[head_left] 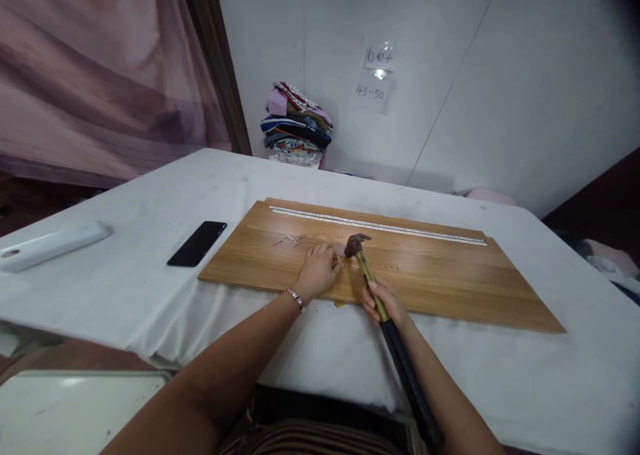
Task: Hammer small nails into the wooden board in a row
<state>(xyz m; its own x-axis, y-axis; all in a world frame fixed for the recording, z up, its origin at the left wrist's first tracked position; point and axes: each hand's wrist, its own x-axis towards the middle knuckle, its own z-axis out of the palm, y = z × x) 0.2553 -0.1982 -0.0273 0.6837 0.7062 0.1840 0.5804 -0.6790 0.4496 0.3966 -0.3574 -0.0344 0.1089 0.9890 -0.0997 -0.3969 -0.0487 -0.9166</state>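
My right hand [387,302] is wrapped round the yellow part of the handle of a claw hammer [367,268], whose black grip runs back toward my body. The rusty hammer head is just right of my left fingertips, above a wooden board [450,275]. My left hand [320,268] rests on the board, thumb and fingers pinched on a thin nail that hardly shows. Several loose nails [290,240] lie on the board beyond and left of this hand. A short row of small dark spots [387,266] marks the wood right of the hammer.
Two pale measuring strips [380,225] run along the board's far side. A black phone [197,244] and a white long object [55,245] lie on the white-covered table [150,295] to the left. Folded cloths [297,125] are stacked by the wall.
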